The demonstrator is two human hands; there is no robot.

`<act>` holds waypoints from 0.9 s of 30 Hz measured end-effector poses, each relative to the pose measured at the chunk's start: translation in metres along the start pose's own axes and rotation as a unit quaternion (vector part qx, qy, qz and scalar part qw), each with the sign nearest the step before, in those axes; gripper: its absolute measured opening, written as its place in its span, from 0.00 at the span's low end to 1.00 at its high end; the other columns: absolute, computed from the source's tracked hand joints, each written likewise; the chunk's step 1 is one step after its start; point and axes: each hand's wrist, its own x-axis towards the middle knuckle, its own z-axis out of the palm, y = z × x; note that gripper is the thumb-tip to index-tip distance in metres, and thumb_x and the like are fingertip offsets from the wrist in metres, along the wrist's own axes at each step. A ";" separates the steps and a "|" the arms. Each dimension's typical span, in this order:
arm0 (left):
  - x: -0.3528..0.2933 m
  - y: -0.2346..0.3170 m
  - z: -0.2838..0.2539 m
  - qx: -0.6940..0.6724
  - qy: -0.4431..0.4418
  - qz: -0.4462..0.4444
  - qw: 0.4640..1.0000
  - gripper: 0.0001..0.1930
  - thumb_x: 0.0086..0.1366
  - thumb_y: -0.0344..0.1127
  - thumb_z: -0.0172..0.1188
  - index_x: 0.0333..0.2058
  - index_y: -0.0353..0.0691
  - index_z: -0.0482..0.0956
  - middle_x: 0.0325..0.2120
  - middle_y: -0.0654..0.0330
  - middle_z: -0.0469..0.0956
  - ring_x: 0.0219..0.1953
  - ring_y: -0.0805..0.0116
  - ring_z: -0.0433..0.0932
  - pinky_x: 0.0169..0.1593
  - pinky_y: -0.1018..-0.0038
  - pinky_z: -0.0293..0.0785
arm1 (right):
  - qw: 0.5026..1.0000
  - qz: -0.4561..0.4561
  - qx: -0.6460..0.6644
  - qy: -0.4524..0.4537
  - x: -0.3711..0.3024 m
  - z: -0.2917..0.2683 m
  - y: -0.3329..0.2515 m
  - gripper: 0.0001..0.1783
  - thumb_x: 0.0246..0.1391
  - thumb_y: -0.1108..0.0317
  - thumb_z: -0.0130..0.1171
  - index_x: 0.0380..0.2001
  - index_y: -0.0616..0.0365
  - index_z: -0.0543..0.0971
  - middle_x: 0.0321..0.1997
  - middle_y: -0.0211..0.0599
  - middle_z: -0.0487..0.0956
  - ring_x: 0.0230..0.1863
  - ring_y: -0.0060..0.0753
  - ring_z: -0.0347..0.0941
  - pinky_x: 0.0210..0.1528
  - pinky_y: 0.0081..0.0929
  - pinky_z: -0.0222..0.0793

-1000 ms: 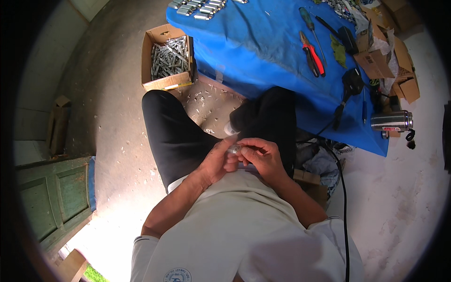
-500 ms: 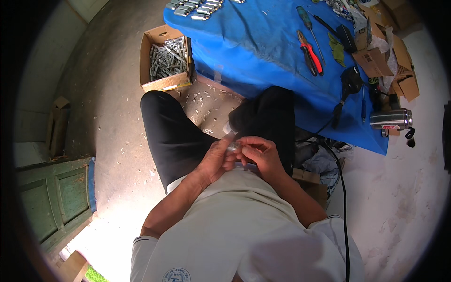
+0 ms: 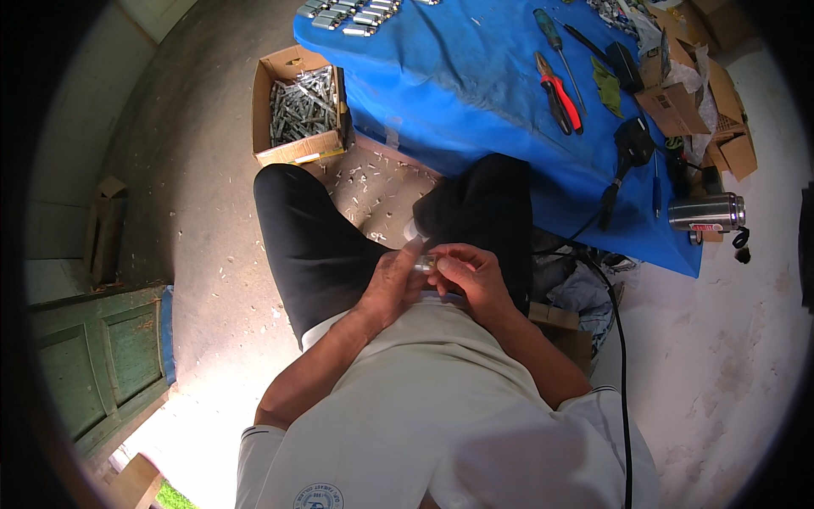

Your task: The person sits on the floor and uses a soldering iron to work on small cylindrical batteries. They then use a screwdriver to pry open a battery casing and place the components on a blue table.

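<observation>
Over my lap, both hands meet around a small shiny silvery metal piece (image 3: 425, 265). My left hand (image 3: 388, 287) is closed on its left side, with the thumb pointing up along it. The thumb and fingertips of my right hand (image 3: 473, 278) pinch its right end. Fingers cover much of the piece, so its exact kind does not show. Similar-looking silvery metal pieces (image 3: 359, 30) lie in rows at the far left of the table.
A blue-covered table (image 3: 458, 93) holds red-and-black pliers (image 3: 558, 97), a green-handled screwdriver (image 3: 560, 51) and a steel flask (image 3: 705, 214). On the floor, a cardboard box (image 3: 292, 151) contains many metal parts. A black cable (image 3: 617, 339) hangs at my right.
The metal piece has turned slightly between my fingers and shows more of its side. My right fingers have shifted a little on it; both hands stay over my lap.
</observation>
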 end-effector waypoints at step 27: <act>0.003 -0.006 -0.008 -0.006 -0.040 0.015 0.999 0.20 0.64 0.53 0.55 0.22 0.46 0.66 0.16 0.71 0.58 0.18 0.80 0.53 0.21 0.81 0.46 | 0.922 -0.290 -0.252 0.054 -0.002 0.004 0.013 0.10 0.48 0.83 0.59 0.37 0.65 0.78 0.32 0.36 0.80 0.33 0.20 0.78 0.35 0.17 0.74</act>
